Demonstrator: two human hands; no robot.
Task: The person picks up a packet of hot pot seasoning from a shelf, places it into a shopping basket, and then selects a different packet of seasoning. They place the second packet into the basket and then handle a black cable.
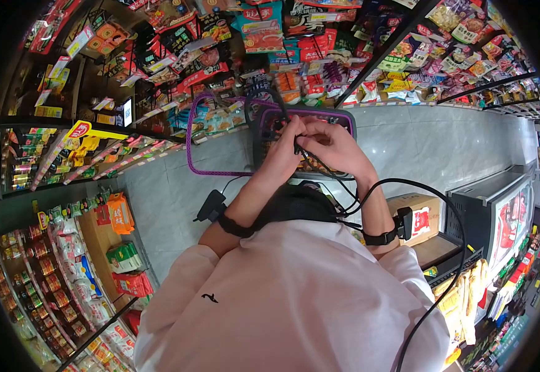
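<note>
**Hands meeting over a basket in a shop aisle**

Pinching a thin black cable (pixel 319 166), the left hand (pixel 284 152) and the right hand (pixel 334 147) come together just above the near rim of a black wire shopping basket with a purple rim (pixel 263 133). Both hands have their fingers closed on the cable, touching each other at the fingertips. The cable loops down from the hands past the right wrist, where a black strap with a small black device (pixel 400 226) sits. A like strap wraps the left wrist. A second purple rim (pixel 189 133) shows just beside the basket's left edge. Grey floor tiles (pixel 419 142) lie open beyond the basket's right edge, between stocked snack shelves (pixel 443 56) and a black freezer chest (pixel 499 211). A brown cardboard box (pixel 422 214) stands near the right elbow.
</note>
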